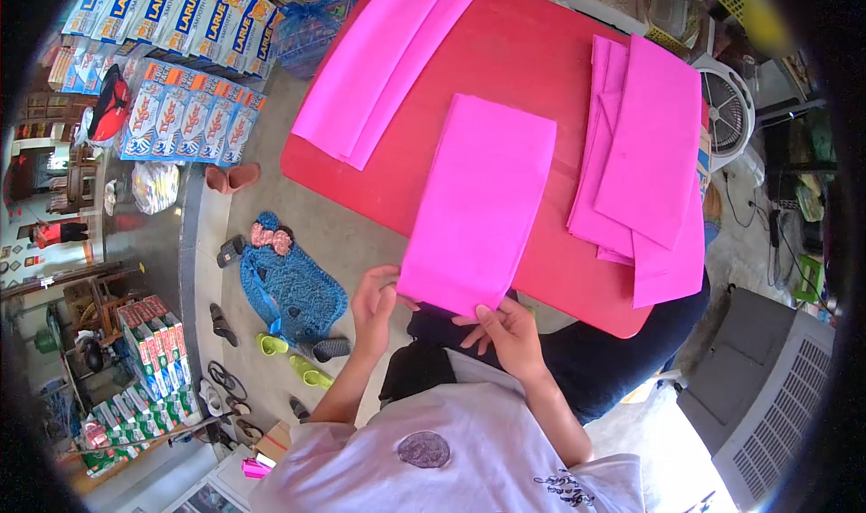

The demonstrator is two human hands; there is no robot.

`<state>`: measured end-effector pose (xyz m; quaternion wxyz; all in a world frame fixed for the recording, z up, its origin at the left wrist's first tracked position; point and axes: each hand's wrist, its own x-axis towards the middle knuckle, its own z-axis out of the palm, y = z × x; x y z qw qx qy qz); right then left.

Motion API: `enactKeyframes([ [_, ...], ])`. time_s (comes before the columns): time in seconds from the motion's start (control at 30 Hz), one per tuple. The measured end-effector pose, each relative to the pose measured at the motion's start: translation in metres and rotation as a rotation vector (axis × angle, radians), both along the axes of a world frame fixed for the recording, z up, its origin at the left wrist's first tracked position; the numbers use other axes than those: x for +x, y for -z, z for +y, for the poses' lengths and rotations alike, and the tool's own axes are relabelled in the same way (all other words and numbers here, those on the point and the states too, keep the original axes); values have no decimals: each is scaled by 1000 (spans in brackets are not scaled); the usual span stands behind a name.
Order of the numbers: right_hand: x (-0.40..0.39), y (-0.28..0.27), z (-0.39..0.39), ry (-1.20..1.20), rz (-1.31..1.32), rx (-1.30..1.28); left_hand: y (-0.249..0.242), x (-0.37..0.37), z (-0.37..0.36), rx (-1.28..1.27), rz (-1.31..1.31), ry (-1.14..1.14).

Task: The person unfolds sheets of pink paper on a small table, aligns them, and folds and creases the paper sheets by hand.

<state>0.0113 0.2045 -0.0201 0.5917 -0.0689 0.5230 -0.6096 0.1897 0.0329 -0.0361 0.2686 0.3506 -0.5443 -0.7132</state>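
A folded bright pink sheet [483, 197], paper or thin cloth by its look, rests on the red table [406, 184] with its near end over the edge toward me. My right hand [509, 332] pinches the near right corner, thumb on top and fingers beneath. At the near left corner is my left hand [371, 307], its thumb and index finger apart beside the sheet's edge. Some of its fingertips pass under the corner. To the left lie long folded pink strips [388, 71]. An uneven stack of folded pink pieces [645, 152] sits on the right side of the table.
A white fan [726, 111] stands past the table's right end. Beer cartons [189, 12] are stacked at the upper left. On the floor lie a blue mat [302, 283], green clogs [309, 371] and other footwear. A grey louvered unit [776, 405] is at lower right.
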Motion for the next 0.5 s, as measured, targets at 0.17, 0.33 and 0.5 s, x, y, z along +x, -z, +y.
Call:
enactKeyframes([
  [0.17,-1,2,1,2,0,3,-2,1,-6,-271,-64,67],
  [0.33,-3,4,2,1,4,10,-9,3,-9,-538,-138,111],
  [0.5,-4,1,1,-12,18,1,-10,-15,-15,-226,-68,71],
])
